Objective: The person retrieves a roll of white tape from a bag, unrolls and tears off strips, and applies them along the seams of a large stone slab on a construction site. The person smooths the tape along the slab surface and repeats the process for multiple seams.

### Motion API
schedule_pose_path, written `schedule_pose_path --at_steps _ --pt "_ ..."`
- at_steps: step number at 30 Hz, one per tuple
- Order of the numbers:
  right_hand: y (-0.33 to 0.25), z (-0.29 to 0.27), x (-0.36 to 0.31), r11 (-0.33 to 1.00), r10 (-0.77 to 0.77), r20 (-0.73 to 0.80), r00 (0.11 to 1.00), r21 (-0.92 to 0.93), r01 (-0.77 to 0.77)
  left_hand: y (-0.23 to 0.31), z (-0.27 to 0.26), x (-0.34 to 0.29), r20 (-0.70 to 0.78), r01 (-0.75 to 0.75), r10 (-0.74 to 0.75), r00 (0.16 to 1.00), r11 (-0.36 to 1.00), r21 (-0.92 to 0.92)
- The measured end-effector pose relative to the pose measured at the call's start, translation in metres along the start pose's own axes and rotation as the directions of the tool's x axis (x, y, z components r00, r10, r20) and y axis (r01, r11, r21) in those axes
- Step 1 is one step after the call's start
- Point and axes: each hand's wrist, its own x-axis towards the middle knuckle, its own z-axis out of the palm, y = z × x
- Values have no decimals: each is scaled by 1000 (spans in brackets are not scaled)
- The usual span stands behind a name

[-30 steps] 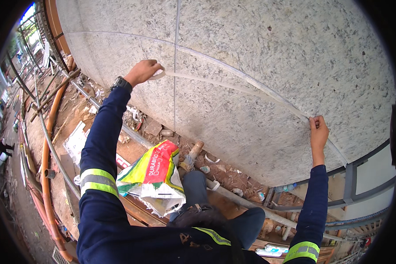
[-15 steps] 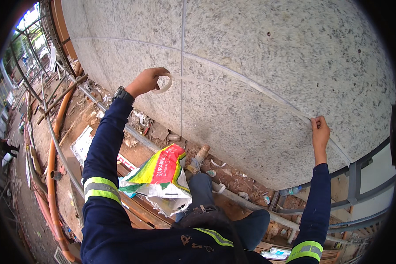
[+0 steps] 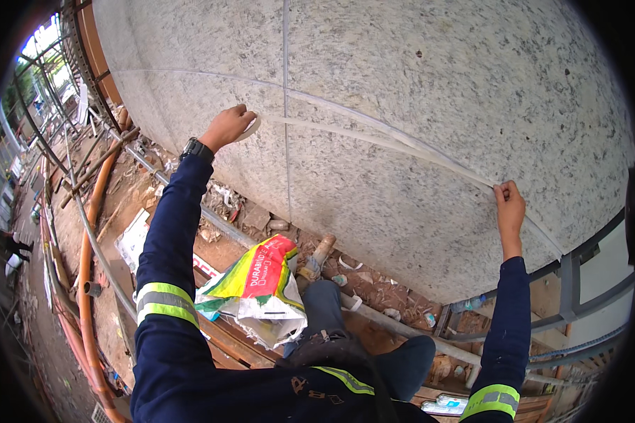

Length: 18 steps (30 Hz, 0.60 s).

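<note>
My left hand (image 3: 228, 127) grips a roll of whitish masking tape (image 3: 252, 130), seen nearly edge-on. From the roll a tape strip (image 3: 374, 139) stretches across the speckled stone wall (image 3: 416, 77) to my right hand (image 3: 511, 215), whose fingertips pinch it against the wall. Toward the right, the strip meets the pale joint line (image 3: 381, 125) that runs between the slabs; toward the left it hangs below that line. A vertical joint (image 3: 286, 162) crosses behind the strip, near my left hand.
Below me a red, yellow and white sack (image 3: 261, 282) lies on wooden planks by my knee. A grey metal pipe (image 3: 395, 326) runs along the wall's foot, above rubble. Orange pipe (image 3: 86, 282) and scaffolding (image 3: 63, 141) stand left; a grey metal frame (image 3: 568, 289) borders the right. A person (image 3: 13, 247) is far left.
My left hand has moved slightly left and up, turning the roll more edge-on. The strip between my hands looks tauter and plainer. My right hand keeps its pinch, shifted slightly left in view.
</note>
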Motion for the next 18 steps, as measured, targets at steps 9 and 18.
schedule_pose_path --at_steps 9,18 --pt "9 -9 -5 999 -13 -7 1000 -46 12 31 -38 -2 232 368 -289 929 788 -493" --pt "2 -2 -2 999 -6 -13 1000 -37 5 60 -64 -18 226 292 -231 947 910 -296"
